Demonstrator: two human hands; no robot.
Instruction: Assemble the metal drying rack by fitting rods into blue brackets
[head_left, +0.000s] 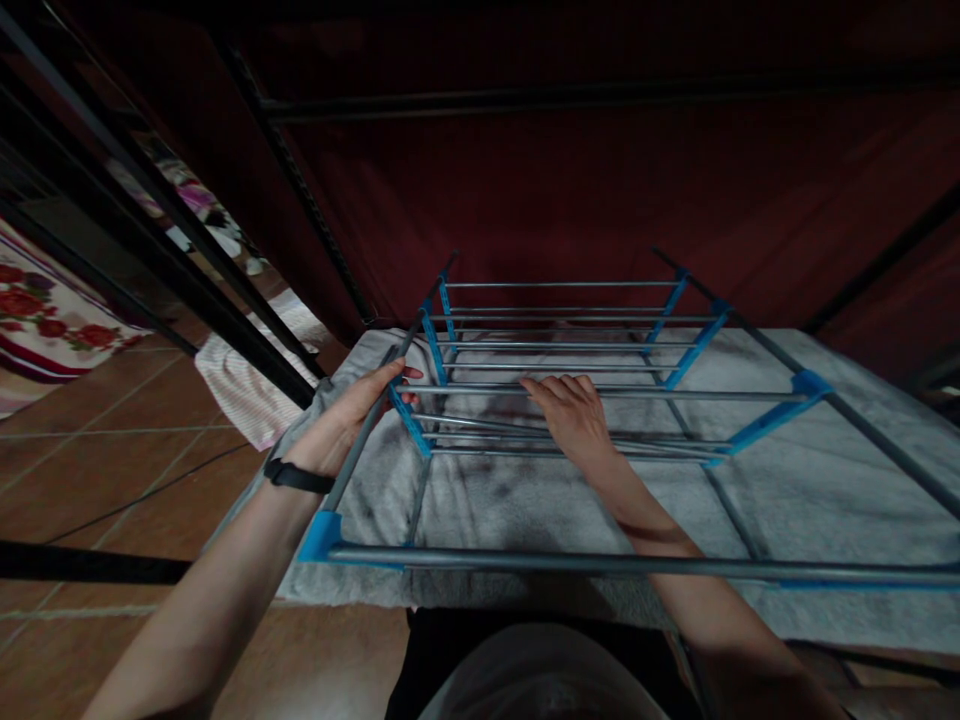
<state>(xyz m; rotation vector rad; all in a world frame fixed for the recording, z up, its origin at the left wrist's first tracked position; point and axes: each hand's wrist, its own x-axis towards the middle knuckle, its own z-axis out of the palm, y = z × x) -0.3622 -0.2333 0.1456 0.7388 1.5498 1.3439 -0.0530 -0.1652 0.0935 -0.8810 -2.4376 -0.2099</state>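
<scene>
A shoe rack [615,562] of grey metal tubes with blue plastic joints lies in front of me, its frame stretching away toward the dark red backdrop. My left hand [379,392] is closed around the left side pole, right by a blue joint bracket [411,424]. Over a horizontal tube [675,395] near the middle, my right hand [574,412] curls its fingers; the palm side is hidden. Thinner rods span the brackets farther back, and a few rods just below my right hand lie close together, one at a slant.
The rack rests on a grey plush blanket [510,500] over a bed-like surface. Dark red fabric [600,200] hangs behind on a black frame. Black metal bars [172,230] rise at the left. Beyond them are a tiled floor [150,400], a striped cloth [247,390] and a flowered cloth [52,310].
</scene>
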